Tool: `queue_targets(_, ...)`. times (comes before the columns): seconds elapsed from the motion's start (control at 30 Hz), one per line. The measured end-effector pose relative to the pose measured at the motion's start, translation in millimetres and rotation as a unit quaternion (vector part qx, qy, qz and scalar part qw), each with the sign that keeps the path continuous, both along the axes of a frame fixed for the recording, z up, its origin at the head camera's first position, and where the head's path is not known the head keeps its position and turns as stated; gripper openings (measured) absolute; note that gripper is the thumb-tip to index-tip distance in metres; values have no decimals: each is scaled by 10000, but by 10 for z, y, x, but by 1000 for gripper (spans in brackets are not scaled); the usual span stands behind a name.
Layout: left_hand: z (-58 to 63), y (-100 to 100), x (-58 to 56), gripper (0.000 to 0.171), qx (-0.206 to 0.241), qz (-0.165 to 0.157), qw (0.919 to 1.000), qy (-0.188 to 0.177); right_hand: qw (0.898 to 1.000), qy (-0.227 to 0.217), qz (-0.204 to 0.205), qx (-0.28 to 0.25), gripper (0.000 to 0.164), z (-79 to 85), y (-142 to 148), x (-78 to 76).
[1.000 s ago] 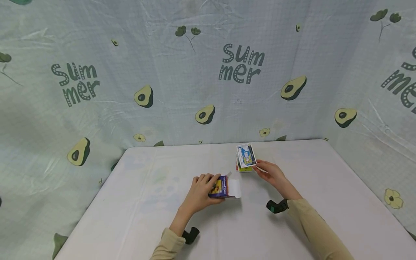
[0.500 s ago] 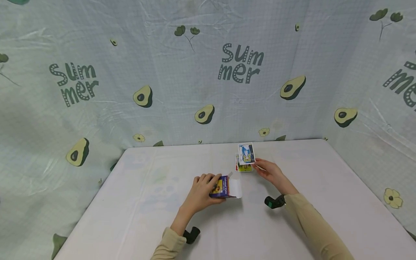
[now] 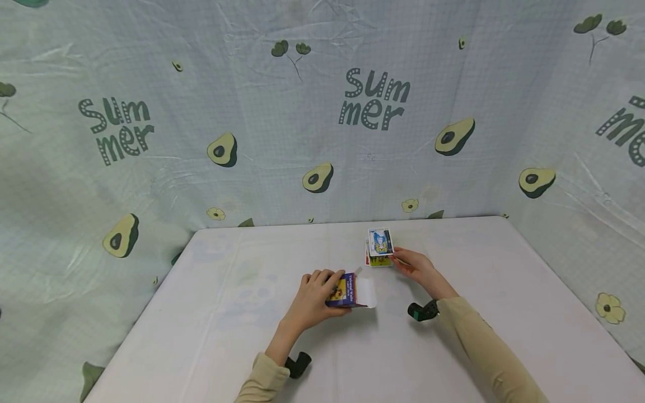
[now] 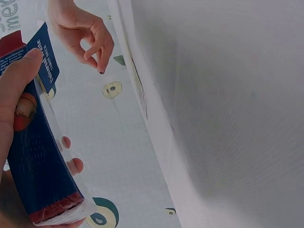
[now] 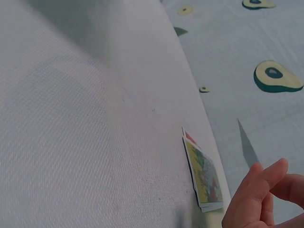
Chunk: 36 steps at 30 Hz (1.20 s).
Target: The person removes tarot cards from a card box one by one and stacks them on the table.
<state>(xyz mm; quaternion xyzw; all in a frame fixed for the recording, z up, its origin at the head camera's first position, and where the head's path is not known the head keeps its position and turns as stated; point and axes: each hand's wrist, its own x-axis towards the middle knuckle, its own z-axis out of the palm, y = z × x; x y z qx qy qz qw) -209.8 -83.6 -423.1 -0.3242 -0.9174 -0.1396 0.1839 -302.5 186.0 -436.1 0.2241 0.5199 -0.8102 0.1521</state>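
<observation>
The left hand [image 3: 313, 298] grips the card box [image 3: 344, 291]; beyond it rightward, the right hand [image 3: 417, 270] pinches a card [image 3: 380, 242] by its corner above a pile [image 3: 380, 261], so a weak grip could drop it askew.

Right hand [image 3: 418, 273] slightly farther left, right of frame centre, picture card [image 3: 380, 242] tipped lower than half a second ago.

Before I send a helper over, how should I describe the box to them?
Find the white table, then the left hand over it. The box is in that hand's grip. Unlike the thin cards nearby, it is purple with an open white flap.
</observation>
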Motion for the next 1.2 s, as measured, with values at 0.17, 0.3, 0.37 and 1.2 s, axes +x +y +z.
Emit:
queue_targets(0.17,1,1,1,78,-38,-8,10000,30,9998,-180,3,-56,51,-5,-12,-7)
queue_targets(0.3,-7,1,-1,78,-32,-30,10000,52,9994,-266,22,-225,49,-321,99,-236)
queue_targets(0.37,-17,0,-6,78,-35,-31,10000,47,9976,77,338,-603,44,-581,218,-377)
queue_targets(1.2,-45,-5,-18,77,-42,9,10000,12,9909,551,289,1190,47,-96,-24,45)
